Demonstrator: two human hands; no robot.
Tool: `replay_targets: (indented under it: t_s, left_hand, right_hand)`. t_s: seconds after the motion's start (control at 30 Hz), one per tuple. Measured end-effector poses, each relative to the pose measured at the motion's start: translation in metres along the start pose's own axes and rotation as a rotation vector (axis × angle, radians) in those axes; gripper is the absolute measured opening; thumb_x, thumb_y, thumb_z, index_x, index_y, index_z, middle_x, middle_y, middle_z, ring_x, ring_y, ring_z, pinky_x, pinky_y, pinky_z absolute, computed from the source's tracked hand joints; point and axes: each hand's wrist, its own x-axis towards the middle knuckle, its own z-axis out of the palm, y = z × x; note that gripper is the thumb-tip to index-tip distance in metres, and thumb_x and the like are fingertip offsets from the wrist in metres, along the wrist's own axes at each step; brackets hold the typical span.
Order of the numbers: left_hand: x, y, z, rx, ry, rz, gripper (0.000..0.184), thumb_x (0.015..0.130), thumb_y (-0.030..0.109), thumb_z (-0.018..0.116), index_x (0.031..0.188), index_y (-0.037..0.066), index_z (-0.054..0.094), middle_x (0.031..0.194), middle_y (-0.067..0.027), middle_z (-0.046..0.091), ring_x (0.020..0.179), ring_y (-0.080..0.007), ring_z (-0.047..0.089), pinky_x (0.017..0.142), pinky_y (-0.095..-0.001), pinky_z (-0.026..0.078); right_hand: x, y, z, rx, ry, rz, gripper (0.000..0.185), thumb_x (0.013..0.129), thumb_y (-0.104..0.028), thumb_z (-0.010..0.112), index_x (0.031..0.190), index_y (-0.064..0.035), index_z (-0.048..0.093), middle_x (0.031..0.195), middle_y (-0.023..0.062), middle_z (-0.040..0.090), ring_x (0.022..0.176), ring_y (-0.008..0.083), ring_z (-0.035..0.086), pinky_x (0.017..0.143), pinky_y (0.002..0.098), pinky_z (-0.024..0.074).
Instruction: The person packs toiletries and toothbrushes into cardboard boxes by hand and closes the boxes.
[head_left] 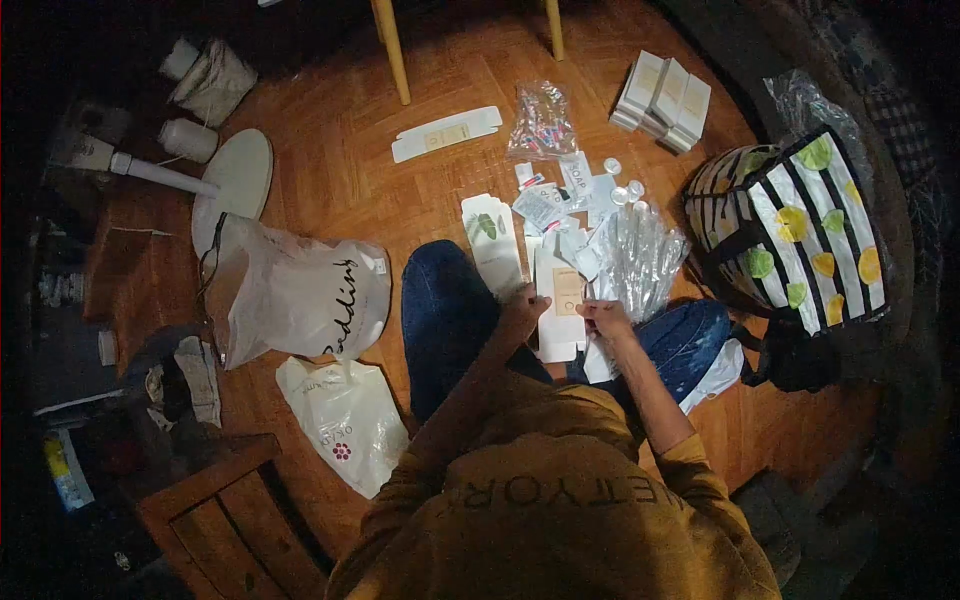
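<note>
Between my knees lies a flat white carton with a tan label (567,292). My left hand (523,312) pinches the carton's left edge, its fingers closed. On the right edge, my right hand (606,320) is closed on the same carton. Just beyond my left hand is another flat white carton with a green leaf print (489,228). Small white packets (541,207), one marked SOAP, are heaped past the held carton. Long clear plastic-wrapped items (636,260) lie to the right of the heap, with round white pieces (620,195) above them.
A clear bag of small coloured items (541,122), a flat carton (446,134) and stacked white boxes (662,100) are farther out. At right stands a striped fruit-print bag (800,230). White bags (300,290) and a round lamp base (235,180) are at left.
</note>
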Motion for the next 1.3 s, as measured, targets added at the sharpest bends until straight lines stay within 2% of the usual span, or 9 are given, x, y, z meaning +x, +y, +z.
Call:
replay_targets:
  t_s: [0.2,0.27,0.37,0.43,0.53,0.6,0.73,0.97,1.3]
  left_hand:
    - [-0.016,0.008,0.008,-0.2,0.1,-0.183,0.026,0.076,0.022,0.064,0.088,-0.001,0.059,0.071,-0.0061,0.061,0.061,-0.0188,0.056,0.06,-0.0342,0.046]
    - [-0.022,0.021,0.007,-0.345,0.149,-0.215,0.023,0.076,0.022,0.064,0.084,0.0,0.061,0.067,-0.0037,0.061,0.058,-0.0183,0.056,0.059,-0.0339,0.046]
    - [-0.026,0.034,-0.001,-0.251,0.042,-0.311,0.032,0.077,0.025,0.063,0.098,0.002,0.058,0.081,-0.0062,0.062,0.071,-0.0166,0.058,0.067,-0.0323,0.047]
    - [-0.028,0.054,-0.001,-0.735,-0.288,-0.082,0.059,0.077,0.032,0.06,0.122,-0.001,0.042,0.109,-0.0115,0.055,0.095,-0.0211,0.056,0.084,-0.0357,0.044]
    - [-0.022,0.079,0.006,-0.929,-0.535,-0.129,0.072,0.076,0.042,0.057,0.129,0.001,0.032,0.116,-0.0121,0.049,0.104,-0.0232,0.051,0.091,-0.0379,0.04]
    - [-0.016,0.09,0.008,-0.9,-0.577,-0.125,0.075,0.075,0.044,0.058,0.13,0.001,0.032,0.115,-0.0119,0.05,0.103,-0.0237,0.051,0.091,-0.0374,0.04]
    - [-0.017,0.096,0.017,-0.958,-0.652,-0.1,0.063,0.08,0.039,0.055,0.126,0.0,0.037,0.112,-0.0136,0.053,0.097,-0.0218,0.054,0.086,-0.0329,0.043]
    - [-0.024,0.103,0.023,-0.988,-0.786,-0.035,0.061,0.077,0.04,0.06,0.121,0.002,0.04,0.108,-0.0111,0.052,0.097,-0.0199,0.052,0.086,-0.0317,0.041]
    - [-0.03,0.126,0.017,-0.84,-0.776,-0.027,0.076,0.068,0.042,0.067,0.124,0.001,0.038,0.107,-0.0073,0.049,0.096,-0.0156,0.049,0.085,-0.0271,0.038]
  right_hand:
    - [-0.052,-0.027,-0.008,-0.149,-0.144,0.09,0.017,0.076,-0.011,0.067,0.089,-0.0026,0.061,0.07,0.0016,0.061,0.056,0.0072,0.053,0.049,0.02,0.0408]
    - [-0.06,-0.025,-0.006,-0.01,-0.208,-0.124,0.016,0.076,-0.008,0.066,0.091,-0.0026,0.059,0.075,0.0019,0.063,0.062,0.0055,0.054,0.055,0.0193,0.0419]
    - [-0.067,-0.03,-0.006,-0.079,-0.243,-0.173,0.014,0.077,-0.004,0.064,0.09,-0.003,0.06,0.078,0.0005,0.063,0.066,0.0046,0.053,0.058,0.0191,0.0426]
    - [-0.075,-0.033,-0.003,-0.062,-0.247,-0.181,0.012,0.076,-0.003,0.064,0.088,-0.0029,0.06,0.076,-0.0002,0.063,0.065,0.0044,0.053,0.057,0.019,0.0428]
    - [-0.084,-0.043,-0.001,-0.08,-0.307,-0.126,0.017,0.076,-0.001,0.063,0.092,-0.0026,0.059,0.078,0.001,0.063,0.066,0.0077,0.054,0.061,0.0205,0.0437]
    - [-0.099,-0.067,0.001,-0.482,0.145,-0.639,0.024,0.075,0.001,0.061,0.098,-0.0027,0.057,0.085,0.0045,0.062,0.073,0.0124,0.057,0.065,0.023,0.0452]
    - [-0.132,-0.138,-0.006,-0.637,0.175,-1.2,0.031,0.074,0.002,0.059,0.104,-0.0038,0.057,0.102,0.0107,0.057,0.091,0.0208,0.057,0.07,0.0264,0.0458]
    - [-0.15,-0.185,0.005,-0.797,-0.045,-1.179,0.041,0.071,-0.005,0.066,0.111,-0.0054,0.056,0.102,0.0118,0.055,0.09,0.0216,0.055,0.071,0.0259,0.0449]
    - [-0.157,-0.217,-0.016,-0.926,-0.143,-1.076,0.021,0.06,-0.005,0.073,0.077,-0.0045,0.062,0.075,0.0044,0.056,0.083,0.0201,0.053,0.078,0.0302,0.0388]
